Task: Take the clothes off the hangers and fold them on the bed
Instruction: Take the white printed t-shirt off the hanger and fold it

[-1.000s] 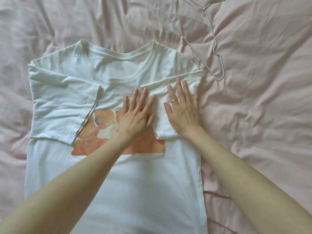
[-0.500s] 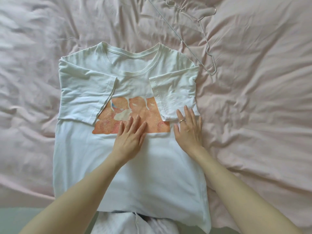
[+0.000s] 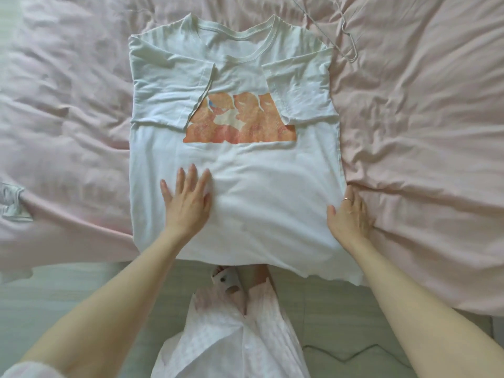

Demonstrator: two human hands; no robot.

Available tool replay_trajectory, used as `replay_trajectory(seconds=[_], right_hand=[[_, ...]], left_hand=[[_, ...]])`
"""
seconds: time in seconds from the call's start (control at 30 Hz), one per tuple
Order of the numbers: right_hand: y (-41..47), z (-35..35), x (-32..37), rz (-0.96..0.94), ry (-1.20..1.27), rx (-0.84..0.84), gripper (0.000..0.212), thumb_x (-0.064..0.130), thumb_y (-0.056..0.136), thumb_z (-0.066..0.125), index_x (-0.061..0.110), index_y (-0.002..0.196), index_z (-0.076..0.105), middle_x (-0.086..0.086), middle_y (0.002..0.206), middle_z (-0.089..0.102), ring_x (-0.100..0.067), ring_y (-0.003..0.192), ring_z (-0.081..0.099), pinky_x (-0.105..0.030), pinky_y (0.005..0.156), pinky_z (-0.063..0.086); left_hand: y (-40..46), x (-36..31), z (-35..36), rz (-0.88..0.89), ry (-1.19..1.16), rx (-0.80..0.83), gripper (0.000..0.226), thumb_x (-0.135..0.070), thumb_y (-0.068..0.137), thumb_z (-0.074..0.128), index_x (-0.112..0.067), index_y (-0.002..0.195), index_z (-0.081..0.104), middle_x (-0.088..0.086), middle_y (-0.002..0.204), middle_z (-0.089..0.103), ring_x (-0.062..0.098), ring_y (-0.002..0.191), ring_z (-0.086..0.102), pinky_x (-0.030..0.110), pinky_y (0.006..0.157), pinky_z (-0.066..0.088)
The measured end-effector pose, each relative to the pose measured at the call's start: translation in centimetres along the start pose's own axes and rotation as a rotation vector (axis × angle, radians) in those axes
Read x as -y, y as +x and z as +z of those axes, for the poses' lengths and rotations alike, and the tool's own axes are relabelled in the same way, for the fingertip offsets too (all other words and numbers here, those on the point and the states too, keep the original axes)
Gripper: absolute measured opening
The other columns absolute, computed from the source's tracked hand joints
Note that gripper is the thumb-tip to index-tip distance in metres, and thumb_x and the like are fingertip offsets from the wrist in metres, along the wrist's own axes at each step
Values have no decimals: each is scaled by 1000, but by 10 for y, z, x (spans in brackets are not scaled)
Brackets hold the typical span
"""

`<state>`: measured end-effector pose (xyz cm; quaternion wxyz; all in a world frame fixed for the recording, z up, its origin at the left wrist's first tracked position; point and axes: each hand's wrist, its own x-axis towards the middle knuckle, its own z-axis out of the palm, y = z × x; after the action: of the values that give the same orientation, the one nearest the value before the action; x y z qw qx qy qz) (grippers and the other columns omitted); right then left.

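- Pink wrinkly bedding (image 3: 425, 137) covers the whole bed, and pale floor (image 3: 341, 309) shows along the near edge.
- White t-shirt (image 3: 261, 214) lies face up in the middle of the bed, collar at the far end, hem hanging a bit over the near edge. Both short sleeves are folded in over the chest, each covering a bit of the orange print (image 3: 240, 124).
- Left hand (image 3: 186, 203) lies flat on the lower left part of the shirt, fingers straight and slightly spread, pressing the fabric down, not gripping anything.
- Right hand (image 3: 350, 216) is at the shirt's right side edge, thumb on top of the fabric, fingers with a ring against the edge where it meets the bedding. Honestly can't tell if the fingertips are tucked under the shirt or just resting beside it.
- Thin wire hanger (image 3: 346, 31) lies on the bedding past the shirt's right shoulder, partly cut off at the top of the view.
- Some small bluish-white bit of cloth (image 3: 12, 203) sits on the bedding at the far left edge, well apart from the shirt.
- Person's pale pink garment (image 3: 234, 336) is visible down below, between the two bare arms.
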<state>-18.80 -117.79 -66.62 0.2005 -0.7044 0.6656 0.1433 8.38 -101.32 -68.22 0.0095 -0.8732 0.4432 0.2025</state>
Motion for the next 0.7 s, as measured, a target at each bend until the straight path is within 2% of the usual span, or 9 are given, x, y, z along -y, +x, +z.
replay_trajectory(seconds=[0.1, 0.17, 0.23, 0.3, 0.37, 0.43, 0.53, 0.6, 0.7], right_hand=[[-4, 4, -16, 129, 70, 45, 59, 31, 94, 44, 3, 143, 27, -18, 145, 33, -37, 131, 34, -52, 105, 30], [-3, 6, -20, 183, 159, 76, 54, 33, 94, 44, 0, 136, 37, -21, 139, 39, -40, 126, 39, -50, 103, 33], [-3, 10, -23, 214, 297, 64, 52, 37, 95, 41, -2, 129, 44, -22, 134, 46, -40, 122, 44, -46, 101, 36], [-4, 14, -25, 257, 430, 40, 55, 40, 98, 34, -5, 127, 47, -24, 132, 49, -40, 122, 45, -42, 100, 35], [-9, 20, -33, 294, 487, 41, 58, 42, 98, 31, -6, 126, 49, -24, 132, 50, -39, 123, 44, -39, 100, 35], [-16, 29, -43, 306, 498, 49, 57, 43, 97, 36, -5, 123, 53, -24, 128, 53, -38, 120, 47, -39, 96, 37], [-24, 41, -55, 331, 524, 32, 46, 37, 94, 44, -4, 111, 58, -23, 119, 59, -38, 111, 51, -37, 84, 39], [-33, 44, -56, 342, 529, 26, 45, 34, 93, 47, -3, 118, 55, -22, 123, 57, -38, 114, 50, -37, 87, 39], [-46, 48, -58, 354, 526, 59, 48, 30, 91, 50, -1, 128, 47, -21, 128, 53, -38, 116, 50, -38, 89, 40]], left_hand=[[-5, 22, -4, -241, -82, -9, 59, -30, 99, 33, -28, 151, 6, 9, 159, -4, 30, 145, -5, 61, 110, -2], [-11, 35, -6, -310, -154, -45, 58, -28, 99, 33, -25, 151, 7, 13, 158, -4, 33, 145, -3, 60, 111, 4], [-19, 49, -5, -347, -258, -149, 58, -24, 98, 36, -18, 151, 11, 19, 156, 3, 36, 143, 5, 55, 112, 12], [-27, 58, -1, -475, -392, -262, 58, -25, 97, 40, -12, 149, 16, 22, 150, 16, 37, 138, 18, 49, 111, 17], [-37, 63, 6, -687, -575, -294, 58, -30, 96, 44, -8, 145, 22, 21, 144, 27, 35, 131, 30, 45, 109, 25], [-52, 67, 13, -808, -726, -266, 52, -35, 95, 47, -6, 136, 34, 18, 138, 39, 34, 125, 41, 41, 104, 33], [-77, 72, 27, -825, -767, -233, 47, -42, 92, 52, -4, 120, 52, 17, 120, 58, 34, 113, 53, 42, 96, 43], [-90, 73, 34, -822, -815, -200, 48, -44, 87, 60, -4, 115, 60, 18, 113, 63, 34, 107, 58, 46, 93, 47], [-109, 69, 42, -879, -900, -122, 38, -34, 81, 70, -7, 107, 66, 16, 104, 67, 30, 99, 63, 46, 89, 51]])
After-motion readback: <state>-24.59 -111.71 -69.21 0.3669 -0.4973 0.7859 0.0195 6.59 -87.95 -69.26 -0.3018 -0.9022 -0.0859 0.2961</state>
